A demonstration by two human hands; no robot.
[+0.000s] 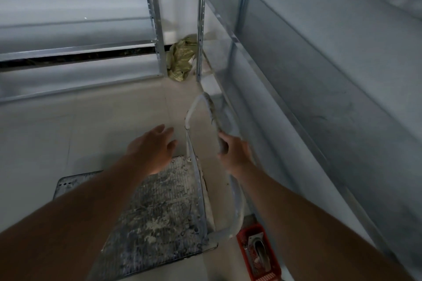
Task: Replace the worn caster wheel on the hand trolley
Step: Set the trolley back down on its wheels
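The hand trolley stands on the floor below me, its dirty, plaster-spattered metal deck (157, 207) under my arms. Its looped white handle (194, 107) rises at the deck's right side. My right hand (233, 150) is shut on the handle's right bar, near the grey grip. Left of the handle, my left hand (155, 146) hovers above the deck's far end, fingers spread and holding nothing. A red plastic basket (271, 274) sits on the floor at the bottom right with a metal caster (260, 251) lying in it. The trolley's own wheels are hidden under the deck.
Metal shelving stands on the left (157, 29) and along the right wall (296, 89), leaving a narrow aisle of pale tiled floor (91, 121). A crumpled olive-green bag (180, 59) lies on the floor between the shelf posts ahead.
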